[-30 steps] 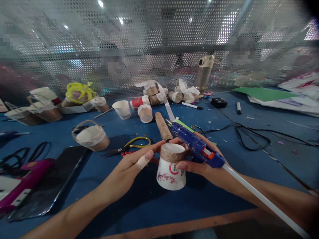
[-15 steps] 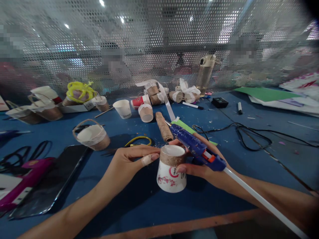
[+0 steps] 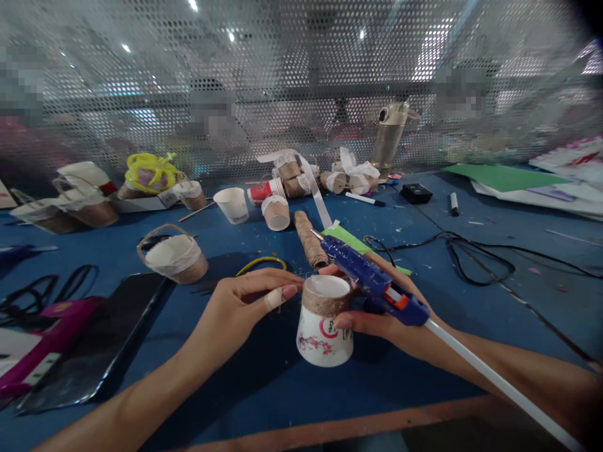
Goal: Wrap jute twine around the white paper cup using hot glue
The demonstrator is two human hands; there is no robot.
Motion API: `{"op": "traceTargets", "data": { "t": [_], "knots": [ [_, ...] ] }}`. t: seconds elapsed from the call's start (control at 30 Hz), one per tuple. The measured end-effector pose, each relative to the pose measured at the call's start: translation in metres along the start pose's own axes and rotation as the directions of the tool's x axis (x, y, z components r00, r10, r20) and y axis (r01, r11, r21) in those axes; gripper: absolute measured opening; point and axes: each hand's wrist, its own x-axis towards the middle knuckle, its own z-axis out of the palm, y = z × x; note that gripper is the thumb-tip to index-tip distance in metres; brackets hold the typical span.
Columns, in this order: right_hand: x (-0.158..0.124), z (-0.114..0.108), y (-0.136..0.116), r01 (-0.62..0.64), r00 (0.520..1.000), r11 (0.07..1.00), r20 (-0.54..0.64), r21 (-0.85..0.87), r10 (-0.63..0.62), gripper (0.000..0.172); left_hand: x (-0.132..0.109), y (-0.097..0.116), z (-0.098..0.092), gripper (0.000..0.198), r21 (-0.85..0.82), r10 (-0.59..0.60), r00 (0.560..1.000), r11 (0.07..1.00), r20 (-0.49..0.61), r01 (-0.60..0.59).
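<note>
A white paper cup (image 3: 324, 342) with pink blossom print stands with its mouth up, tilted slightly toward me. Brown twine (image 3: 325, 305) is wound round the band below its rim. My right hand (image 3: 365, 319) grips the cup, thumb on the near side, and also holds a blue hot glue gun (image 3: 360, 267), its nozzle pointing to the upper left. A long white glue stick (image 3: 490, 373) sticks out of its back. Just left of the rim, my left hand (image 3: 252, 298) is closed, thumb against fingers; anything pinched there is too thin to make out. Tape wraps its thumb.
A twine spool (image 3: 309, 240) lies behind the cup. A small twine-covered basket (image 3: 176, 258), a black phone-like slab (image 3: 103, 342) and a magenta glue gun (image 3: 51, 339) are at left. Several cups and baskets line the back; a black cable (image 3: 464, 251) runs at right.
My left hand has drawn slightly left, leaving a small gap between its thumb and the cup. The cup, the glue gun and my right hand stay nearly in place.
</note>
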Motion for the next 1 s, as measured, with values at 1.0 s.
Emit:
{"op": "traceTargets", "data": {
  "t": [1.0],
  "knots": [
    [-0.0007, 0.0, 0.0006, 0.018, 1.0, 1.0, 0.0, -0.007, -0.018, 0.048, 0.0008, -0.0077, -0.0014, 0.016, -0.038, -0.049, 0.999, 0.998, 0.018, 0.05]
  ]
}}
